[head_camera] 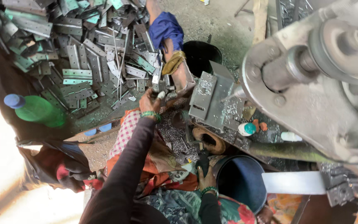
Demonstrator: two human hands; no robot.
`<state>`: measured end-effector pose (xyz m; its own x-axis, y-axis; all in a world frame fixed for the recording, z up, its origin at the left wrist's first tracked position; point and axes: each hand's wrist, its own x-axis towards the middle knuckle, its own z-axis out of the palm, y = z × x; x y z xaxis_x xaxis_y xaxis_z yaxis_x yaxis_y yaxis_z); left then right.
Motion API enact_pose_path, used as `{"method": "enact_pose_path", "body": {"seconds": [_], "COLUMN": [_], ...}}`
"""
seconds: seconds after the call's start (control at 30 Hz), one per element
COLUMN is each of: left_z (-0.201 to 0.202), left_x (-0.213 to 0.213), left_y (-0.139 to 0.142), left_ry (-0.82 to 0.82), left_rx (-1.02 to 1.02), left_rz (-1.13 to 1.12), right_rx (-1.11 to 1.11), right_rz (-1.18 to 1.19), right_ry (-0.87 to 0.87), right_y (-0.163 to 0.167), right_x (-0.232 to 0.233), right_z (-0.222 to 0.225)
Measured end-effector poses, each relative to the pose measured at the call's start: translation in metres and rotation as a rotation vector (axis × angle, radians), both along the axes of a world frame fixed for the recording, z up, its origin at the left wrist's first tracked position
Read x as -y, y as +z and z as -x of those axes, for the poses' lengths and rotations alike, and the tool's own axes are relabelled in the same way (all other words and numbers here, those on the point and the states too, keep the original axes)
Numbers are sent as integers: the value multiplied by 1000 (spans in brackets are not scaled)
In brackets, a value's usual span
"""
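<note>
Metal hinge pieces (162, 88) sit in the grip of your left hand (149, 103), fingers closed on what looks like a small stack, though the view there is cluttered. Just above that grip spreads the big heap of flat hinge plates (83, 54); to its right stands the grey metal press block (208, 99). Your right hand (206, 176) rests lower down, fingers curled on a dark object I can't make out, beside the dark bucket (241, 180).
</note>
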<state>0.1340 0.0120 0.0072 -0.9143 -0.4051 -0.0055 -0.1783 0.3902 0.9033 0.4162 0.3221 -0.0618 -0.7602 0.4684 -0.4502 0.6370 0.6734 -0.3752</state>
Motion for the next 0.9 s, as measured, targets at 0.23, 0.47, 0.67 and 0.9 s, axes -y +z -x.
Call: {"method": "enact_pose_path", "body": {"seconds": [0.23, 0.47, 0.67, 0.9], "left_z": [-80, -78, -112, -134], "left_x": [-90, -174, -193, -240], "left_y": [91, 124, 143, 118], "left_ry": [-522, -996, -1142, -999], "left_rx": [-352, -289, 110, -163], "left_rz": [-23, 570, 737, 814], "right_rx": [-61, -163, 36, -114], "right_rz": [106, 16, 61, 20], "right_ry": [-6, 61, 19, 52], "right_y": [8, 11, 17, 18], "right_x": [-32, -53, -70, -75], "right_z": [-35, -57, -65, -66]}}
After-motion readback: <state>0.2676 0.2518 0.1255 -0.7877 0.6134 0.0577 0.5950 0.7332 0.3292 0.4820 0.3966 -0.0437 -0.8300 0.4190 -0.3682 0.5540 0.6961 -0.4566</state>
